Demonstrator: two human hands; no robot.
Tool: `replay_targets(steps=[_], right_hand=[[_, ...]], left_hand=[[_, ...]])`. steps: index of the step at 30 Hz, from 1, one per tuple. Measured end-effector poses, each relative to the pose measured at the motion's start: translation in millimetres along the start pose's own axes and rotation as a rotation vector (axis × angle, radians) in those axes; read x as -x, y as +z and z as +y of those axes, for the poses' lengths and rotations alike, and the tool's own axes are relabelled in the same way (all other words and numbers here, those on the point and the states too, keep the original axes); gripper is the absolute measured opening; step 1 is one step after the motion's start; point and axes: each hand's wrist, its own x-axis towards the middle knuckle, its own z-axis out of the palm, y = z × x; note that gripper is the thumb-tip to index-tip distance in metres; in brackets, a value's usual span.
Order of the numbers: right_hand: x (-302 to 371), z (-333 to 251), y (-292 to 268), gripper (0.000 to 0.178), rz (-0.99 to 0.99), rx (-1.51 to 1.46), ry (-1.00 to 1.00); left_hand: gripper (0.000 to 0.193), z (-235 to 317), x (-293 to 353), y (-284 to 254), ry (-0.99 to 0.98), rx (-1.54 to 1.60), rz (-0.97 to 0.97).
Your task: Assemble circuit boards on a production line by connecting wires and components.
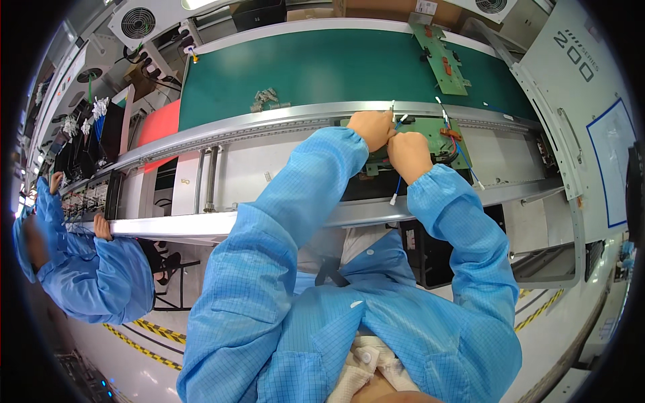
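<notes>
My left hand (pixel 371 129) and my right hand (pixel 410 154) meet over a green circuit board (pixel 463 149), both with the fingers pinched together. A thin white-tipped wire end (pixel 393 106) sticks up at the left fingertips. Below my right hand a blue wire (pixel 398 187) hangs down, ending in a white plug. The fingers hide how the wires are held. On the board's right side, more blue wires (pixel 463 153) with white plugs run past an orange-brown part (pixel 451 134). The board lies across the conveyor rails in front of me.
A second green board (pixel 440 60) lies on the green bench mat (pixel 302 64) beyond the rail, with a pile of small metallic parts (pixel 266 99) to its left. A metal front rail (pixel 363 213) crosses before me. Another person in blue (pixel 94 275) works at the left.
</notes>
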Motion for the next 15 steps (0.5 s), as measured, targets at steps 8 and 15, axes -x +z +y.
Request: replay_targets(steps=[8,15], right_hand=[[3,-3,10,0.012,0.012,0.054,0.023],[4,3,12,0.022,0.04,-0.08,0.011]], left_hand=[[0.01,-9,9,9,0.006,0.381,0.072],[0.015,-25,4,12,0.091,0.404,0.014]])
